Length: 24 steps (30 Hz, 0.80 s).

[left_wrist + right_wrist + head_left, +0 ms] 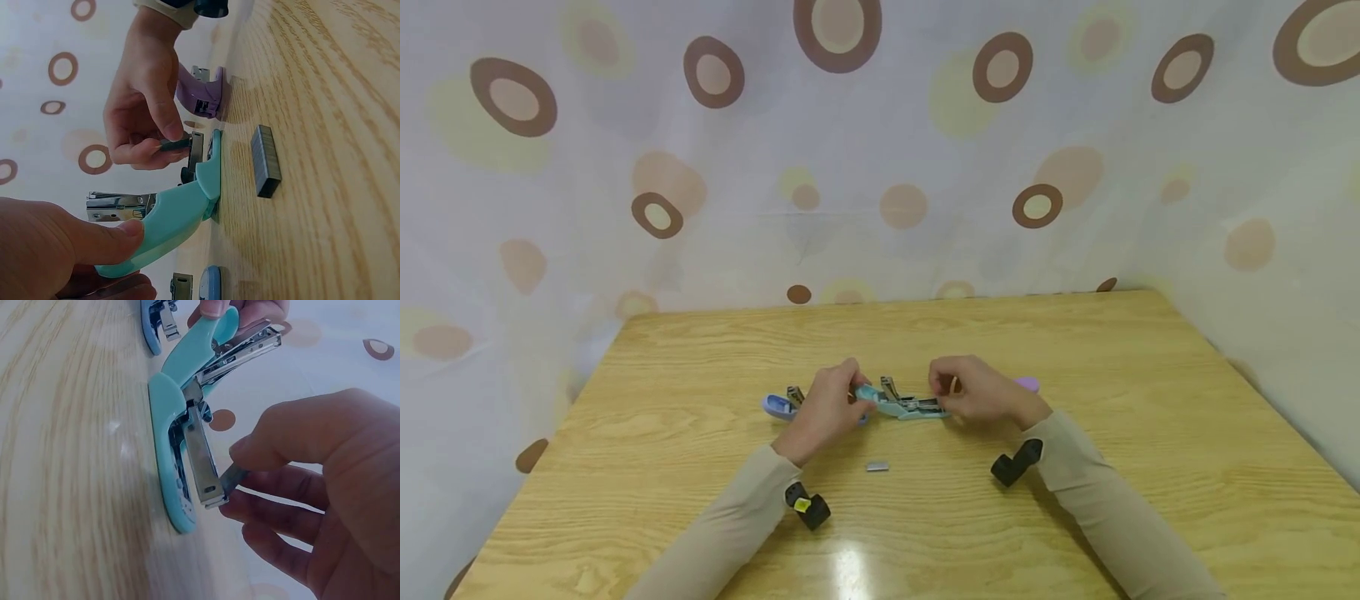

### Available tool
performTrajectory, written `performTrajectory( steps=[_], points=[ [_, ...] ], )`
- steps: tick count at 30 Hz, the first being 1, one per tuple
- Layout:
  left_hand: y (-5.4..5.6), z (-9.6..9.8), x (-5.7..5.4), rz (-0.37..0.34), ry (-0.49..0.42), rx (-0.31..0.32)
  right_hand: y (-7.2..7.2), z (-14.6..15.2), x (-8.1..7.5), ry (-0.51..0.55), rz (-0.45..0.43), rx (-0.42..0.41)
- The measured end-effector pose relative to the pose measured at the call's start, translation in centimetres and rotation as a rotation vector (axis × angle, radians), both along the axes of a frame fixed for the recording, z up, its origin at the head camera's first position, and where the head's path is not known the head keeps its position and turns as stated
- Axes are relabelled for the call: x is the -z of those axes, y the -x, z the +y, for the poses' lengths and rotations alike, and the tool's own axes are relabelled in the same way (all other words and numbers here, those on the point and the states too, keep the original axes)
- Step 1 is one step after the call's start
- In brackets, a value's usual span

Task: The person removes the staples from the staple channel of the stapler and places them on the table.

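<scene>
On the left, a blue stapler (778, 407) is lying on the table (715, 533), its metal part sticking up and its middle hiding behind the left hand. The left grip (829, 404) is grasping the upper end of a teal stapler (891, 407) between thumb and fingers. A small block of staples (877, 467) is lying on the table, on the person's side of the staplers. The teal stapler is standing opened between both hands, its base resting on the table, one metal arm tilting upward and the metal rail showing. The right grip (981, 392) is pinching a small grey strip (232, 477) just beside the rail's end; whether they are touching is hard to tell. Farther right, a purple stapler (203, 97) is sitting on the table, partly hiding behind the right hand in the head view.
</scene>
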<state>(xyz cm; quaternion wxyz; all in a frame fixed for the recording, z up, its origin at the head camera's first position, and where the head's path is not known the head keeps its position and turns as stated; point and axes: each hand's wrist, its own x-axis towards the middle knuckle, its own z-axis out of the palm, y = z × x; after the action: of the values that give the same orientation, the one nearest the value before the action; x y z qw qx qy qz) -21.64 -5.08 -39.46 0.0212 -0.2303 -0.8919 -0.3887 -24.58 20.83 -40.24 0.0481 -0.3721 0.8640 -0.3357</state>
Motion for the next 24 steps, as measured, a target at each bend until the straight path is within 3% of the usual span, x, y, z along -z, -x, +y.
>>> performTrajectory(
  steps=[11, 19, 24],
  points=[
    [0.0, 0.0, 0.1, -0.003, -0.007, 0.009, -0.5, -0.3, -0.5, -0.004, 0.045, -0.006],
    [-0.1, -0.1, 0.3, 0.007, -0.011, 0.014, -2.3, -2.1, -1.7, -0.025, -0.014, -0.142],
    [0.0, -0.1, 0.3, 0.014, -0.022, 0.017, -3.3, -3.1, -2.4, -0.090, -0.059, -0.197]
  ],
)
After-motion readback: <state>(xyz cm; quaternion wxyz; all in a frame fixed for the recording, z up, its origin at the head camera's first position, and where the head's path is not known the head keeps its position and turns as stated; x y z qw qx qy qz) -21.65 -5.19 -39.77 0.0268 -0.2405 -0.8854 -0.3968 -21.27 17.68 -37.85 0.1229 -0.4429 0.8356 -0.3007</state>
